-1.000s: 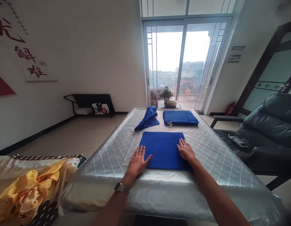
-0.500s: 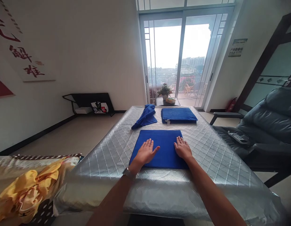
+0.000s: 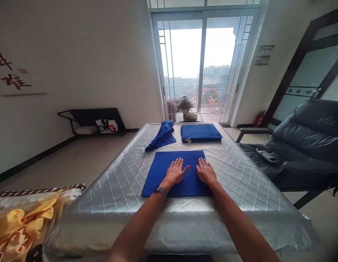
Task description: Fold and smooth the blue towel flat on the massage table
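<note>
A folded blue towel lies flat near the front of a silver quilted table. My left hand rests palm down on the towel's middle, fingers spread, with a watch on the wrist. Close beside it, my right hand also lies flat on the towel, fingers stretched out. Both hands are open and hold nothing. At the table's far end sit a neatly folded blue towel and, to its left, a crumpled blue towel.
A black recliner chair stands close to the table's right side. A patterned yellow cushion lies at the front left. Behind the table are a small plant and glass sliding doors. A low black rack stands by the left wall.
Both hands have slid inward along the near towel, from its side edges to its middle, and now lie close together. The view has shifted slightly to the right.
</note>
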### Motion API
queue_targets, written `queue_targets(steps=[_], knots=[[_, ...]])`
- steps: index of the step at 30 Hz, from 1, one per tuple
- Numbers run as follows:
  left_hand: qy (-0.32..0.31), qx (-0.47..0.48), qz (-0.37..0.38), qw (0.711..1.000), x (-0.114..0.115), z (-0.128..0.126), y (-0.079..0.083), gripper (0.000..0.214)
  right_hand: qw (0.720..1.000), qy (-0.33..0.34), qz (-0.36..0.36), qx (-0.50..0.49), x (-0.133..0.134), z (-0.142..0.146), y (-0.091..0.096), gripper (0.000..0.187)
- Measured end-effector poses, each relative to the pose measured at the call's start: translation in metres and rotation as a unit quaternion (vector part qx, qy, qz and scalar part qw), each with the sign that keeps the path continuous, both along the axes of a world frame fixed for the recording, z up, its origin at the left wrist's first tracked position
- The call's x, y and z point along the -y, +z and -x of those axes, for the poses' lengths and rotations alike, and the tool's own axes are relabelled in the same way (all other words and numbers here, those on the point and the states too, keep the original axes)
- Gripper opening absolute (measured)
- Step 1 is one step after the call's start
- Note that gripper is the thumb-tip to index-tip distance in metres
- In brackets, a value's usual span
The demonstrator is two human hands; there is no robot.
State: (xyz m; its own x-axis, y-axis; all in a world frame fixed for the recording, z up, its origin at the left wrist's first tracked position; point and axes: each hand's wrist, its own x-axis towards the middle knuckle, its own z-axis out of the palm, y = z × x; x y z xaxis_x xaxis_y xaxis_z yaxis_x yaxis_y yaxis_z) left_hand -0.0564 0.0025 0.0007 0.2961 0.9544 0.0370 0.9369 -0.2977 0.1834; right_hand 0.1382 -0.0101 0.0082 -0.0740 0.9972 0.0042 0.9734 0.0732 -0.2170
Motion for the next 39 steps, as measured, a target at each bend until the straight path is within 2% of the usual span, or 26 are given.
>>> queue_targets(steps=[6, 10, 19, 24, 27, 31, 35, 39], knots=[[0.105, -0.029, 0.01, 0.994, -0.002, 0.085, -0.002, 0.088, 1.0, -0.004, 0.005, -0.001, 0.001, 0.0, 0.0, 0.065], [0.139, -0.029, -0.002, 0.99, -0.001, 0.11, -0.006, 0.092, 1.0, -0.004, 0.006, 0.011, 0.0, 0.0, 0.001, 0.065], [0.147, -0.012, -0.007, 0.989, 0.001, 0.106, -0.006, 0.092, 0.999, -0.008, 0.03, 0.04, -0.003, 0.002, 0.002, 0.067], [0.145, -0.007, -0.02, 0.989, 0.0, 0.107, -0.01, 0.092, 0.995, -0.005, 0.08, 0.055, -0.007, -0.001, 0.013, 0.068], [0.146, -0.007, -0.02, 0.989, 0.0, 0.107, -0.011, 0.091, 0.993, 0.01, 0.093, 0.07, -0.015, -0.001, 0.023, 0.067], [0.144, -0.013, -0.017, 0.989, 0.0, 0.107, -0.011, 0.089, 0.995, 0.02, 0.061, 0.07, -0.039, 0.002, 0.03, 0.066], [0.139, -0.02, -0.022, 0.99, 0.0, 0.11, -0.013, 0.09, 0.998, 0.004, 0.039, 0.058, -0.061, 0.001, 0.017, 0.067], [0.136, -0.022, -0.029, 0.99, -0.001, 0.113, -0.017, 0.091, 0.999, -0.009, 0.026, 0.045, -0.07, -0.004, -0.001, 0.067]])
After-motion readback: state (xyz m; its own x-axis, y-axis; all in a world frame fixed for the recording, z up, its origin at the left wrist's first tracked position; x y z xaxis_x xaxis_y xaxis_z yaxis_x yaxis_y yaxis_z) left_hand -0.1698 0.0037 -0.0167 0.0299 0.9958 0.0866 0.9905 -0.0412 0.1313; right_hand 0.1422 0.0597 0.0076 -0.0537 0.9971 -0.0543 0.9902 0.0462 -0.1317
